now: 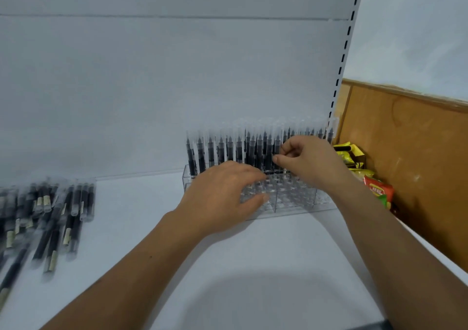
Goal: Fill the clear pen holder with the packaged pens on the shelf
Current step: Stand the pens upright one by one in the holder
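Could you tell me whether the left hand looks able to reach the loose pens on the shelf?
Probably yes. The left hand rests on the holder and seems to hold nothing, and only bare shelf lies between it and the loose pens to its left.

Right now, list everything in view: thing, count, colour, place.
holder: one, clear, back of the shelf, right of centre
standing pens: many, black in clear sleeves, upright in the holder's back rows
loose pens: a pile too blurred to count, black in clear sleeves, flat at far left
shelf: one, white, underneath it all
back panel: one, white, behind the shelf
post: one, white and slotted, at the panel's right edge
snack packets: several, yellow and red, right of the holder
board: one, brown, far right
left hand: resting on the holder's front left
right hand: pinching one of the standing pens
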